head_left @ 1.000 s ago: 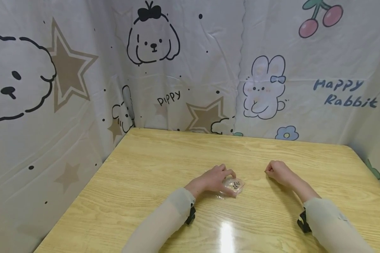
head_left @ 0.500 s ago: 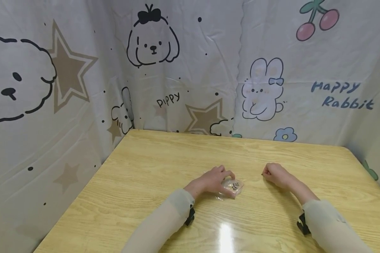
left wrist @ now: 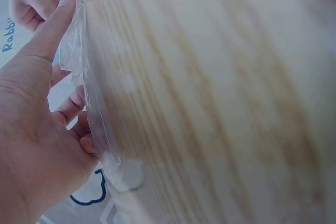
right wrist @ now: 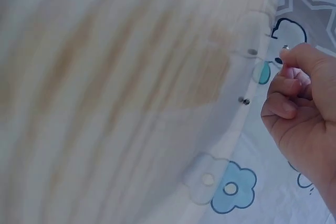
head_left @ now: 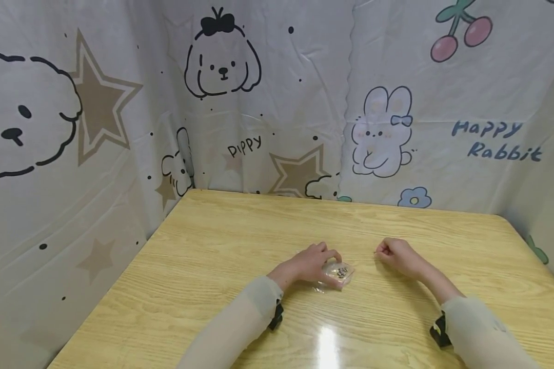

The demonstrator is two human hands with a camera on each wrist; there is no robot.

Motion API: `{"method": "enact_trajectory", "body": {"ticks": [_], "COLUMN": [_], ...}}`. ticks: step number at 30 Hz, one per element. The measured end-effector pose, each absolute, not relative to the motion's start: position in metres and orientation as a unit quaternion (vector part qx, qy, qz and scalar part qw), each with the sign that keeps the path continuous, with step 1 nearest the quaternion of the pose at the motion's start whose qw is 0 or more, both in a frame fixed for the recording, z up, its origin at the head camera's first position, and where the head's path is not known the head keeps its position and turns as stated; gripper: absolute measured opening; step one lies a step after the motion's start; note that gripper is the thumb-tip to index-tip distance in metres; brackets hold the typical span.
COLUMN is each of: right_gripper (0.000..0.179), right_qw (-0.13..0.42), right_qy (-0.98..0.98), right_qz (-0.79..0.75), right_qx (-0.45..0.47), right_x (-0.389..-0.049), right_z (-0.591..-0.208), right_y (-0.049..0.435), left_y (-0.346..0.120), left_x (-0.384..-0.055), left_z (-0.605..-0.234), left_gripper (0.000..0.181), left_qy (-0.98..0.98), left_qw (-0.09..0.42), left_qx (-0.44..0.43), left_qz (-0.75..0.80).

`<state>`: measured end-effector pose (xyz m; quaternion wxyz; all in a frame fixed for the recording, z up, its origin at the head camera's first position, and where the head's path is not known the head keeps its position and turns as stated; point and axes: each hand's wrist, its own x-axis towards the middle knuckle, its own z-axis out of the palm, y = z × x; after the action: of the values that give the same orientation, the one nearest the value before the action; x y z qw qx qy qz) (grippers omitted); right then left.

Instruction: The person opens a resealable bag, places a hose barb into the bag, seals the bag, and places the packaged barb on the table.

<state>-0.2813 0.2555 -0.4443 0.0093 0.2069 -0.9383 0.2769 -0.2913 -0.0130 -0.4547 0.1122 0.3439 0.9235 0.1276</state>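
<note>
A small clear plastic bag [head_left: 343,272] with several tiny dark metal pieces in it lies on the wooden table [head_left: 240,225]. My left hand [head_left: 310,264] holds it from the left side, thumb along the near edge and fingers bent over the far edge. In the left wrist view its crinkled film [left wrist: 102,124] shows between thumb and fingers. To the right and apart from the bag, my right hand [head_left: 397,255] pinches a tiny shiny metal piece [right wrist: 285,48] between thumb and forefinger, the other fingers curled in. Its exact kind cannot be made out.
A white printed curtain [head_left: 268,113] stands along the table's back and left sides. A small dark speck [right wrist: 247,102] shows near the table's far edge in the right wrist view. Light glares on the near tabletop.
My right hand has moved a little left, toward the bag, with the tiny metal piece still pinched. My left hand keeps its place on the bag. The head view has shifted slightly.
</note>
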Motion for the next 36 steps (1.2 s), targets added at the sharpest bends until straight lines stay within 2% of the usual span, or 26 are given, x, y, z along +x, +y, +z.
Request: {"method": "enact_trajectory", "body": {"ticks": [10, 20, 36], "right_gripper": [0.006, 0.006, 0.01], "right_qw": [-0.008, -0.014, -0.069], "right_qy": [-0.922, -0.904, -0.886], "right_qz": [0.321, 0.324, 0.289], "right_qx": [0.217, 0.28, 0.355], "right_x": [-0.274, -0.268, -0.26], "right_z": [-0.441, -0.439, -0.441], "right_y": [0.233, 0.208, 0.184], "left_y": [-0.012, -0.014, -0.014], "left_x": [-0.291, -0.287, -0.286], "left_z": [-0.454, -0.449, -0.447], "left_gripper": [0.065, 0.063, 0.066], "left_qy": [0.926, 0.921, 0.919], "left_qw": [0.114, 0.109, 0.111], "left_qx": [0.338, 0.349, 0.355], "left_qz": [0.122, 0.138, 0.134]}}
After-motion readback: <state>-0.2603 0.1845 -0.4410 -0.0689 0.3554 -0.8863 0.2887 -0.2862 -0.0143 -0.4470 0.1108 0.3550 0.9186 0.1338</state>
